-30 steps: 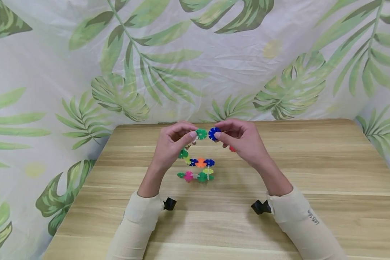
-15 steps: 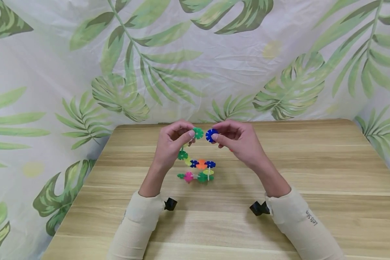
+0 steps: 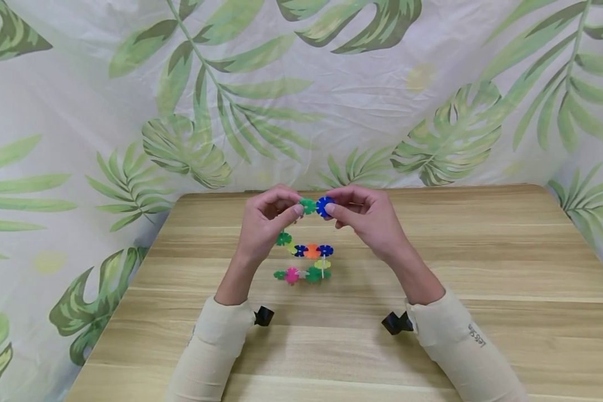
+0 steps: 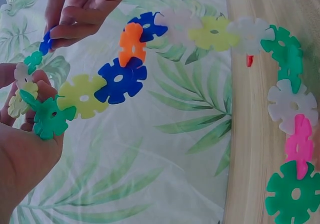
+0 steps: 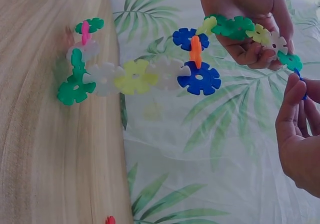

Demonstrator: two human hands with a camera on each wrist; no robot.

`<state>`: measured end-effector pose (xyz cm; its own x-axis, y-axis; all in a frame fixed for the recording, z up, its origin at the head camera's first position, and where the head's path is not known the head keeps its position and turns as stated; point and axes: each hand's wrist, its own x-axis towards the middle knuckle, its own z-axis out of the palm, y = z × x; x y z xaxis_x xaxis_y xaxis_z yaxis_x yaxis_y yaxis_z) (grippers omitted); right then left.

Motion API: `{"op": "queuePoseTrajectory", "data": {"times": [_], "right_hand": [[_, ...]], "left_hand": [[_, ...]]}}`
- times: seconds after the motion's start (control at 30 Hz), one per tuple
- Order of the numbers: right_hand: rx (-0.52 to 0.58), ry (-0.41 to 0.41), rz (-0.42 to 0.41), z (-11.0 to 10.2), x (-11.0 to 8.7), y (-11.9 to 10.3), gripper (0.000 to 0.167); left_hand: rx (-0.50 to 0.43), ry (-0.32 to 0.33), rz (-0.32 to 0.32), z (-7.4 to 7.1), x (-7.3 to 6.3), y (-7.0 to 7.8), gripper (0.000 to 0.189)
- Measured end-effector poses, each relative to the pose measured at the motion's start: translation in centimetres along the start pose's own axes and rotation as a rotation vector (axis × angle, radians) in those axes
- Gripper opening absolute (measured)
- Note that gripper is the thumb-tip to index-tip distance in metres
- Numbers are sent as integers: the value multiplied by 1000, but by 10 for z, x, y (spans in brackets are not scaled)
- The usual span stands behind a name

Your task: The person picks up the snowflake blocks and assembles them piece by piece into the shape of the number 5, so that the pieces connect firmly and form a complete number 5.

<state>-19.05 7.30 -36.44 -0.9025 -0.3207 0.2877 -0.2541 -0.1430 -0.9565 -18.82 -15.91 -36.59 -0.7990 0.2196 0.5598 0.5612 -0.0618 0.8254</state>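
In the head view my left hand pinches the upper end of a chain of slotted plastic snowflake discs, close to its green end disc. Facing it, my right hand pinches a single blue snowflake disc between thumb and fingers. The rims of the blue and green discs meet edge to edge. From the left hand the chain hangs down through an orange disc to a pink disc at its lower part. White and yellow discs link in between, clear in the left wrist view.
A wood-grain table lies under the hands, with a leaf-print cloth behind it. Part of a small red piece shows on the table in the right wrist view. Black wrist cameras stick out from both sleeves.
My right hand has moved left with the blue disc, closing the gap to the green disc. The left hand shifted slightly left, then back a little, and the hanging chain swayed.
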Motion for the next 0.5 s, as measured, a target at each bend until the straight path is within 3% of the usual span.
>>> {"op": "queuePoseTrajectory", "data": {"times": [0.3, 0.5], "right_hand": [[93, 17, 18, 0, 1, 3, 19], [162, 20, 31, 2, 1, 4, 13]], "left_hand": [[-37, -38, 14, 0, -1, -3, 32], [-60, -65, 20, -1, -2, -3, 6]]}}
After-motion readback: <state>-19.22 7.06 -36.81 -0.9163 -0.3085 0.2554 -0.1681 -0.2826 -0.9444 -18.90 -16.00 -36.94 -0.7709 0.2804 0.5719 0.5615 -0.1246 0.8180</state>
